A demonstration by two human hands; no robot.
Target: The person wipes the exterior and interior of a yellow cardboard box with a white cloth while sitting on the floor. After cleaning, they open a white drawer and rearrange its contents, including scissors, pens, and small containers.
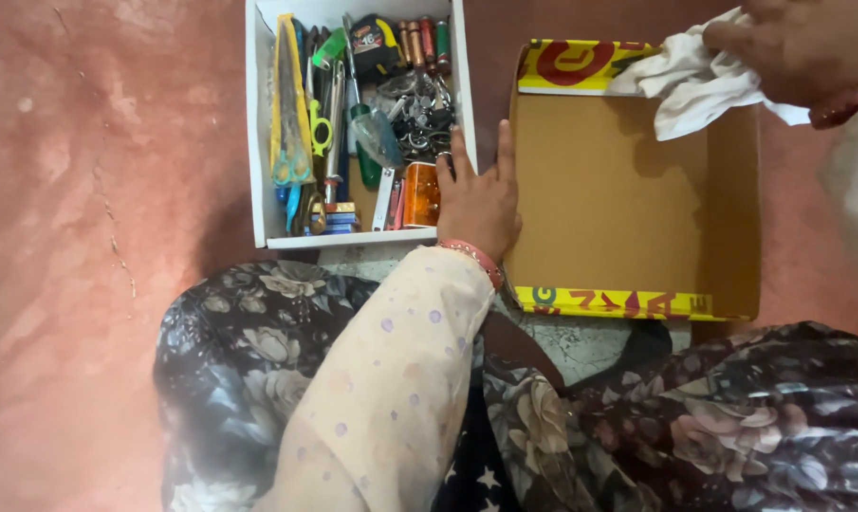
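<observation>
L hand flat, open, steadying white box center frame; R hand upper right clutches cloth over carton—keep wipes firm.

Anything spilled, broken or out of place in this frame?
Nothing stands out. The white box is crammed with tools but none have spilled; the cardboard box is bare and intact. The left hand rests between them; the right hand holds a white cloth.
</observation>
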